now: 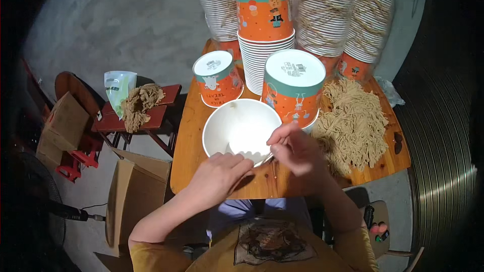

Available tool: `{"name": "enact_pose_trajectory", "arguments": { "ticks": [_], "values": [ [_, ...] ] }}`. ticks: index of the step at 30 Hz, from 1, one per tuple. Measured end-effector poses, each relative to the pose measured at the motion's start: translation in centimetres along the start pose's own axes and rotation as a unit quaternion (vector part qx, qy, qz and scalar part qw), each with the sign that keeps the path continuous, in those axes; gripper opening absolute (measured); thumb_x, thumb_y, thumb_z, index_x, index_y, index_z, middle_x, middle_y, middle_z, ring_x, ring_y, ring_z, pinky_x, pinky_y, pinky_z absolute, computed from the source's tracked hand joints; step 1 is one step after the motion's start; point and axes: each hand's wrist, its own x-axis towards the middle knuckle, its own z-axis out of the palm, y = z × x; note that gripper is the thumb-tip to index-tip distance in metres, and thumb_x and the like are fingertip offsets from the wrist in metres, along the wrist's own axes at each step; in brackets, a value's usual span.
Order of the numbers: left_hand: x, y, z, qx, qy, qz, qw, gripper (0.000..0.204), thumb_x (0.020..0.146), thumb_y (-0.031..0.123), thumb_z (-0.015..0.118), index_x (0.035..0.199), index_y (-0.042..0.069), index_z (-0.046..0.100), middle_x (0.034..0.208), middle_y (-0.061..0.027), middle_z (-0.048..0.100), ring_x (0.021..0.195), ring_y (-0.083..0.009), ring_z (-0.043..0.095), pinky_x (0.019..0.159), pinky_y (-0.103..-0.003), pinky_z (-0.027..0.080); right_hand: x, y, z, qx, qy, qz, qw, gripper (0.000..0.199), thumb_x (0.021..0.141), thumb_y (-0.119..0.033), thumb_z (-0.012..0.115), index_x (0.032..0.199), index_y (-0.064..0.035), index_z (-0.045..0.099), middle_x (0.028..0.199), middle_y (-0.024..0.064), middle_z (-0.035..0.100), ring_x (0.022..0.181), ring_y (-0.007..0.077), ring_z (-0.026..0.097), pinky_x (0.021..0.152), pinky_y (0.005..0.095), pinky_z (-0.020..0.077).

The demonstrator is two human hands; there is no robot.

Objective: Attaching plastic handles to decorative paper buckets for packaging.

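Note:
A paper bucket (237,121) lies with its white inside facing me near the table's front edge. My left hand (217,179) is closed over its near rim, fingers bent at the edge. Just above the rim's right side is my right hand (297,151), thumb and fingers drawn together; what they pinch, if anything, cannot be made out. Beyond stand upside-down orange and green printed buckets: one (218,78) at left, one (295,88) at right, and a tall nested stack (266,35) behind. A heap of tan cords (355,126) lies right of my right hand.
Plastic-wrapped bucket stacks (325,12) with cords on them line the table's (189,146) back. To the left are a red bench (164,98) bearing a cord bundle (141,103) and a white-green bag (120,88), and cardboard boxes (143,191). A ribbed metal surface (443,171) rises at right.

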Motion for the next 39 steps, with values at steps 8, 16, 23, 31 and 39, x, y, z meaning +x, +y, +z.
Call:
{"name": "enact_pose_trajectory", "arguments": {
  "ticks": [8, 16, 23, 31, 39],
  "values": [
    [-3.7, -6.5, -5.2, -0.054, 0.114, 0.018, 0.992, 0.012, 0.085, 0.013, 0.060, 0.093, 0.003, 0.058, 0.085, -0.0099, 0.051, 0.090, -0.0288, 0.050, 0.082, -0.036, 0.040, 2.3, 1.1, -0.7, 0.035, 0.011, -0.032, 0.999, 0.025, 0.087, -0.010, 0.061, 0.110, -0.0016, 0.054, 0.074, -0.0044, 0.048, 0.065, 0.0033, 0.041, 0.059, 0.0211, 0.0372],
    [0.9, -15.7, -7.9, -0.448, 0.192, -0.227, 0.843, 0.015, 0.095, 0.021, 0.053, 0.093, 0.007, 0.057, 0.085, 0.0036, 0.055, 0.075, -0.0054, 0.050, 0.068, -0.021, 0.043, 4.9, 4.1, 5.1, -0.091, -0.067, 0.018, 0.993, 0.090, 0.079, -0.027, 0.074, 0.147, -0.0104, 0.017, 0.123, 0.0133, 0.040, 0.119, 0.0244, 0.040, 0.105, 0.0388, 0.0312],
    [10.2, -23.3, -8.8, -0.620, 0.231, -0.209, 0.720, 0.016, 0.091, 0.016, 0.058, 0.102, 0.005, 0.056, 0.093, -0.0065, 0.061, 0.074, -0.0132, 0.063, 0.061, -0.026, 0.056, 12.6, 6.5, 7.1, -0.203, 0.148, -0.117, 0.961, 0.084, 0.079, -0.024, 0.069, 0.145, -0.0090, 0.020, 0.140, 0.0188, 0.025, 0.134, 0.0348, 0.022, 0.109, 0.0459, 0.0232],
    [13.7, -28.6, -3.7, -0.664, 0.267, -0.050, 0.697, 0.076, 0.091, 0.065, 0.033, 0.135, 0.004, 0.042, 0.136, -0.0110, 0.046, 0.128, -0.0223, 0.039, 0.107, -0.038, 0.028, 21.0, 9.3, 7.1, -0.090, 0.294, -0.007, 0.951, 0.081, 0.087, -0.038, 0.059, 0.145, -0.0016, 0.016, 0.143, 0.0258, 0.028, 0.128, 0.0395, 0.033, 0.106, 0.0451, 0.0274],
    [14.0, -30.0, 2.2, -0.585, 0.245, -0.118, 0.764, 0.088, 0.088, 0.071, 0.026, 0.143, 0.002, 0.028, 0.149, -0.0084, 0.028, 0.137, -0.0210, 0.025, 0.113, -0.036, 0.017, 17.9, 12.1, 8.1, -0.174, 0.184, 0.031, 0.967, 0.078, 0.090, -0.035, 0.056, 0.145, 0.0021, 0.013, 0.149, 0.0237, 0.017, 0.139, 0.0343, 0.019, 0.112, 0.0390, 0.0202]
  ]
}}
